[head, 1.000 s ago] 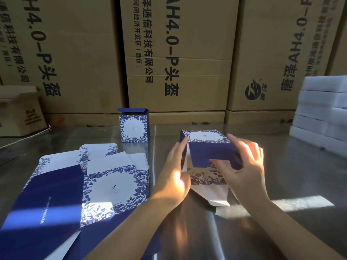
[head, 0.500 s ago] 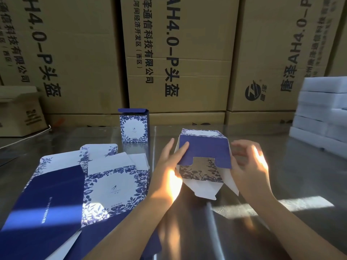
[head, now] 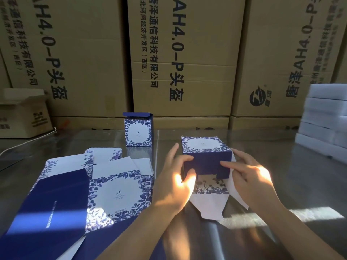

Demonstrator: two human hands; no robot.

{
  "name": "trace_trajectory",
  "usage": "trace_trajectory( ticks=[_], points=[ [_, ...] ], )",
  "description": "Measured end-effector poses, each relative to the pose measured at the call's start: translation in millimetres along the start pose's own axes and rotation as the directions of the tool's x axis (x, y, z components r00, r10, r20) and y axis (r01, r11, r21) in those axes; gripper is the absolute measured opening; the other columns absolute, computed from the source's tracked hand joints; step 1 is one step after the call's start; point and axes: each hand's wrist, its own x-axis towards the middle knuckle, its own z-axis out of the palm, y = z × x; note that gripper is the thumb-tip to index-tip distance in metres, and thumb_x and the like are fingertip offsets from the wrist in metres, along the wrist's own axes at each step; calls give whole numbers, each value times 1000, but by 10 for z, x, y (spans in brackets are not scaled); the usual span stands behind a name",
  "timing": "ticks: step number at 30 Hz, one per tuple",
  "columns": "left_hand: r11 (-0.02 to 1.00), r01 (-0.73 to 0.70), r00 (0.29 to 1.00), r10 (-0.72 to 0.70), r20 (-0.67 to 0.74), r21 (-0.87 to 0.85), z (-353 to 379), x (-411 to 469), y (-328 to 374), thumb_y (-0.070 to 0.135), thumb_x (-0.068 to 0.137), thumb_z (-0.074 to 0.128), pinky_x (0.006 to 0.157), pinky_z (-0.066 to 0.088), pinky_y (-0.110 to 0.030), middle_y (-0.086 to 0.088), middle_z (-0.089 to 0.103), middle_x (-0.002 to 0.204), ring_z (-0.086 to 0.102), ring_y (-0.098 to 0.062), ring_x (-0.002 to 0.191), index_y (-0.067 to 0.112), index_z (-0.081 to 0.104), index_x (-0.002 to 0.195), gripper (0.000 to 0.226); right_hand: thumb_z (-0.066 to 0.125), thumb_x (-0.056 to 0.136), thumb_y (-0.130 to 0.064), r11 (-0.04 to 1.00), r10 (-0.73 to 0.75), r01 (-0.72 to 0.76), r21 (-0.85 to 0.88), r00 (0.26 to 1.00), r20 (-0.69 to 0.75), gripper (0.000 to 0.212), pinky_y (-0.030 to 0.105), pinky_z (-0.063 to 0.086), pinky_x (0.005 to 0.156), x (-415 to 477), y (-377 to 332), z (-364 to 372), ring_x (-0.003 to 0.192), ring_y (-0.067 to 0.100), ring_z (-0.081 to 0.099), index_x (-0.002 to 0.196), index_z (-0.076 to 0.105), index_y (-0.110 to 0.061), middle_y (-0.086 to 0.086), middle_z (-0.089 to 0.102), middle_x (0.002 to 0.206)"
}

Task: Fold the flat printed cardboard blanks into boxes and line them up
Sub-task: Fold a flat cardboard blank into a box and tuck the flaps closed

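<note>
Left hand, right hand pinch half-folded box sides, thumbs on navy flap; card looks light, creases easily, so grip walls gently.

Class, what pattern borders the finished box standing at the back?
Finished box: blue floral, head view.

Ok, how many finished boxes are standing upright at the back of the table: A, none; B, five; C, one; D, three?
C: only one finished box stands upright at the back; the left hand and right hand hold a half-folded box nearer the front.
</note>
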Motion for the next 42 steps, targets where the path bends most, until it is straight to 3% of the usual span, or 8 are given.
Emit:
trace_trajectory(
  ticks=[3,9,13,17,21,25,32,42],
  points=[
    [980,-92,993,77,-91,-175,-40,50,-3,21,85,66,94,22,2,33,27,139,21,33,113,50,48,106,40,55,76,20,996,-93,93,15,996,11,42,-4,37,67,-19,-65,20,81,-11,56,84,76,-15,-8,54,119],
    [815,83,981,-168,-98,-573,-206,182,13,8,83,67,112,32,-36,21,58,120,47,-3,125,32,67,94,27,54,71,15,967,-30,-7,255,990,138,49,21,49,64,-13,-154,-43,79,13,58,91,52,-30,-22,61,105],
    [861,59,997,-80,-19,-505,-243,176,12,15,79,72,116,24,-39,21,60,121,39,-1,131,34,71,89,21,47,64,-8,972,-26,-18,233,982,187,45,14,45,60,-33,-251,-94,78,9,53,96,54,-38,-19,55,95],
    [882,51,994,0,107,-469,-253,162,18,29,65,73,116,20,-34,24,60,123,37,7,129,40,74,82,19,45,62,-7,979,-112,71,192,970,215,43,14,45,66,-14,-336,-153,93,7,54,89,62,-36,-19,55,99],
    [901,31,979,60,197,-433,-274,173,3,27,61,76,115,21,-31,22,56,128,35,7,131,40,74,82,25,49,67,-11,978,-108,73,193,979,174,33,14,40,64,-8,-336,-192,82,12,55,82,69,-31,-13,59,91],
    [912,18,972,80,221,-410,-248,158,47,35,57,86,115,25,-32,21,61,118,38,8,128,37,74,76,23,61,73,-29,995,-81,72,72,988,134,17,6,32,79,-2,-347,-186,99,4,48,85,69,-38,-21,58,91],
    [969,6,908,99,407,-248,-386,166,71,28,59,80,112,24,-20,25,48,133,29,15,129,38,65,106,50,73,80,-11,972,-49,-9,236,969,241,26,13,38,92,23,-316,-179,108,0,56,90,71,-35,-26,66,100],
    [975,20,849,102,518,-223,-509,228,20,14,64,73,104,21,-6,29,41,137,20,22,128,40,62,110,54,68,69,-32,971,-23,-90,222,887,462,49,-1,32,91,81,-168,-248,126,-17,33,113,57,-51,-42,46,126]
  ],
)
